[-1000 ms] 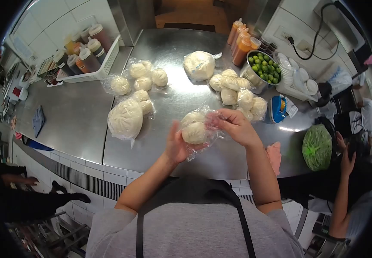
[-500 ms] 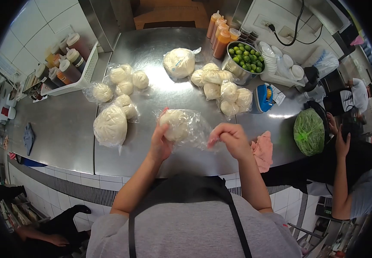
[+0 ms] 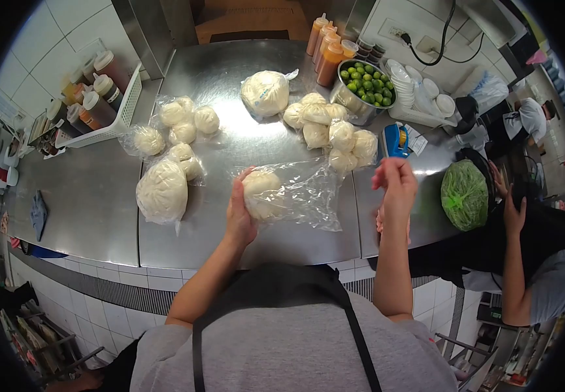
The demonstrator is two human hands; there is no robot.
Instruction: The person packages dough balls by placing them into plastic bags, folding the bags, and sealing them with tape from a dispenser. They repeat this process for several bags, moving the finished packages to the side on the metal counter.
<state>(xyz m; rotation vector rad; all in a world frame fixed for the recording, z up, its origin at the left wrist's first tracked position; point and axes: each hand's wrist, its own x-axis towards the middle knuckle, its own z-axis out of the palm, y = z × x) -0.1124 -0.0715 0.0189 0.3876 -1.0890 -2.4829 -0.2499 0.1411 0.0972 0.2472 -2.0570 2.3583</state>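
Observation:
My left hand [image 3: 240, 209] is wrapped round the left side of a clear plastic bag of white dough balls [image 3: 262, 195]. The bag's loose, empty end [image 3: 315, 196] spreads out to the right on the steel counter. My right hand [image 3: 396, 186] is raised off the bag, over a pink cloth [image 3: 380, 221] that it partly hides. Its fingers are bent and apart, with nothing seen in them. Just beyond it stands a blue tape dispenser [image 3: 395, 140]. Bagged dough balls [image 3: 341, 137] lie to its left, and a large bagged lump [image 3: 162, 189] rests left of my left hand.
A metal pot of green limes [image 3: 368, 85] and orange sauce bottles [image 3: 329, 64] stand at the back. A white basket of bottles [image 3: 125, 108] is at the left. Bagged greens [image 3: 465, 196] sit at the right, near another person's hands [image 3: 515, 212].
My right hand has let go of the bag's end and moved right and away, towards the tape dispenser. The bag's end has opened out flat. The camera view has shifted slightly.

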